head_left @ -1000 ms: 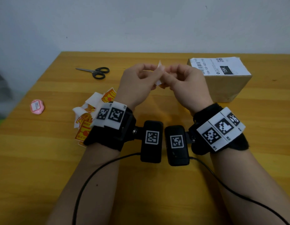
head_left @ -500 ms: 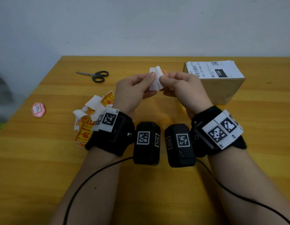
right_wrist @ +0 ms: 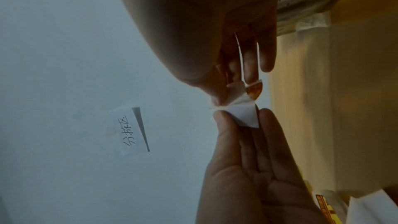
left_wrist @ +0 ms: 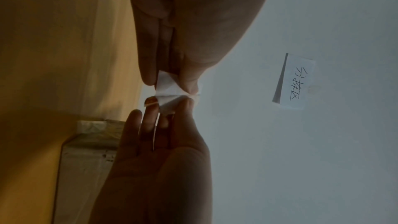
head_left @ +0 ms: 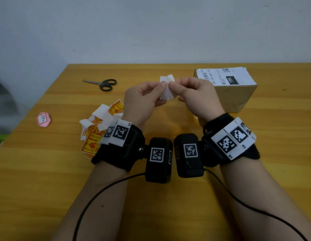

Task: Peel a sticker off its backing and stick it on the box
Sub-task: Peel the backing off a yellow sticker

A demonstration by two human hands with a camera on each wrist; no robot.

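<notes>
Sticker [head_left: 166, 87] pinched between both hands' fingers [head_left: 161, 86]

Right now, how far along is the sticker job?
Done: one sticker is picked up, clear of the pile. In hand: left hand and right hand both pinch it and its white backing is splitting from the orange face, seen from the right wrist. Left: finish peeling and stick it on the box.

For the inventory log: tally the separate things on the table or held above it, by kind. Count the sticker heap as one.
Scissors: 1
Cardboard box: 1
Pink tag: 1
Sticker heap: 1
Sticker with backing, pinched by left hand and right hand: 1
Total: 5
</notes>
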